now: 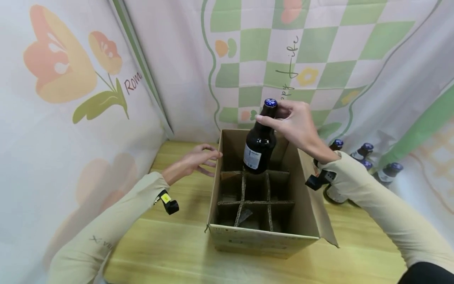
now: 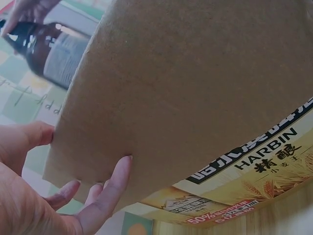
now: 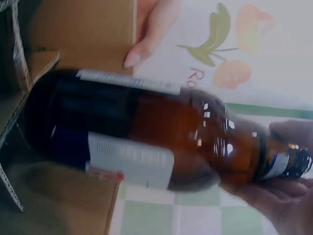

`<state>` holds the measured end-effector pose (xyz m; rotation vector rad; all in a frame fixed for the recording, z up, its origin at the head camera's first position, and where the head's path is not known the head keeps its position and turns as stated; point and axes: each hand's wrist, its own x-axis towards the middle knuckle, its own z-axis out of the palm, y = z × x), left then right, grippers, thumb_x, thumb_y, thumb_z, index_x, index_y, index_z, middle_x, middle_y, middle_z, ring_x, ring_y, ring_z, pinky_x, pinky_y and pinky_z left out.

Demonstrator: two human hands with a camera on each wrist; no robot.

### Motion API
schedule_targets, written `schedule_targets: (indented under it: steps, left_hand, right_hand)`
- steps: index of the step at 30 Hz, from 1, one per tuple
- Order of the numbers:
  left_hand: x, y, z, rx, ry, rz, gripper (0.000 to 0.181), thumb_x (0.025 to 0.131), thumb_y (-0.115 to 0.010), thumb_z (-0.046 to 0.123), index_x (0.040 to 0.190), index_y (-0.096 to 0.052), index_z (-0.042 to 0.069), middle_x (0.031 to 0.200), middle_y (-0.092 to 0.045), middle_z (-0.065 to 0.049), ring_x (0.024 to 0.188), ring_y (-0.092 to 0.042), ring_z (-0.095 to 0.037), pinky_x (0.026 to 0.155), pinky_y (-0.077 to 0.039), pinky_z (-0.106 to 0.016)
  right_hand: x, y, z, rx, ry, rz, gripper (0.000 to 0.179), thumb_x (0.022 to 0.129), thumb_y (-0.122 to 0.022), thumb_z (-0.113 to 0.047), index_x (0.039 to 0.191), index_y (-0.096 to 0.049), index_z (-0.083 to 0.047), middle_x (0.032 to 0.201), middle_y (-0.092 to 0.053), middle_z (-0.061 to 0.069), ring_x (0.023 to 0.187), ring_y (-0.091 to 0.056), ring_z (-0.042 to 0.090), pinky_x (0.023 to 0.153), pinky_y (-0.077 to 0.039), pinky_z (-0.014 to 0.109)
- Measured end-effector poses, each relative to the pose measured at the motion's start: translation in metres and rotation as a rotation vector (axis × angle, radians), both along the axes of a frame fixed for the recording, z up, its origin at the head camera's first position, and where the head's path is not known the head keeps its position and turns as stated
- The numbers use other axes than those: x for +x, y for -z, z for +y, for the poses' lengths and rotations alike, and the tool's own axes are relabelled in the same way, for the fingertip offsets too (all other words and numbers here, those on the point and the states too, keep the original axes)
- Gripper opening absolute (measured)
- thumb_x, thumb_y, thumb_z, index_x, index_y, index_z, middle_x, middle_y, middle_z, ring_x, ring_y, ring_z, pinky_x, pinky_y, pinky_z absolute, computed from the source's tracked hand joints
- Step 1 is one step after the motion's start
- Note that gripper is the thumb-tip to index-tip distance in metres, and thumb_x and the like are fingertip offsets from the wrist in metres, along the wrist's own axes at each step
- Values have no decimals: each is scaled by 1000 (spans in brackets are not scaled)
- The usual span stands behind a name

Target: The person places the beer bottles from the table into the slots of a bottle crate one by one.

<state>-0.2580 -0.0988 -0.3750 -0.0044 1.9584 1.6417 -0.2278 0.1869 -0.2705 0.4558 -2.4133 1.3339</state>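
My right hand point(image 1: 296, 124) grips a dark brown beer bottle point(image 1: 260, 146) by the neck, fingers and thumb just below its blue cap. The bottle hangs slightly tilted over the open cardboard box point(image 1: 308, 205), its base close over the dividers point(image 1: 255, 203). Pale labels point(image 3: 129, 159) show on its side. At the box's left wall, my left hand point(image 1: 198, 159) holds the edge, thumb at the rim and fingers against the outer cardboard point(image 2: 171, 98). Several divider compartments in the near part of the box hold no bottles; the bottle hides part of the far end.
Several more blue-capped bottles point(image 1: 390, 173) stand right of the box, partly hidden by the right forearm. A box flap point(image 1: 320, 197) hangs outward on that side. The wooden table point(image 1: 166, 244) is bordered by patterned curtains point(image 1: 184, 71) at the left and back.
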Motion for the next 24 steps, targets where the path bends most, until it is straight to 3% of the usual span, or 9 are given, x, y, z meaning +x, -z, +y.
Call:
schedule_targets:
  steps: [4,11,24]
  left_hand:
    - [-1,2,0,9,6,5,53,99,-72,24,142,-47,5,144,-59,-19,126,-60,-40,81,-69,-44]
    - [-3,8,0,11,31,-6,58,99,-72,26,146,-44,6,146,-57,-19,129,-59,-40,82,-69,-44]
    - [-4,7,3,11,29,13,58,98,-72,27,145,-45,6,147,-57,-20,129,-60,-40,83,-69,-43]
  right_hand:
    - [-16,9,-8,5,-5,17,29,88,-87,-30,100,-79,-5,97,-81,12,78,-76,6,66,-62,17]
    - [-30,26,-33,-23,-53,28,32,88,-86,-21,109,-77,1,102,-80,17,90,-79,24,77,-64,16]
    - [-51,45,-51,-13,-47,-29,21,88,-85,-19,95,-78,0,89,-80,15,79,-78,24,64,-59,14]
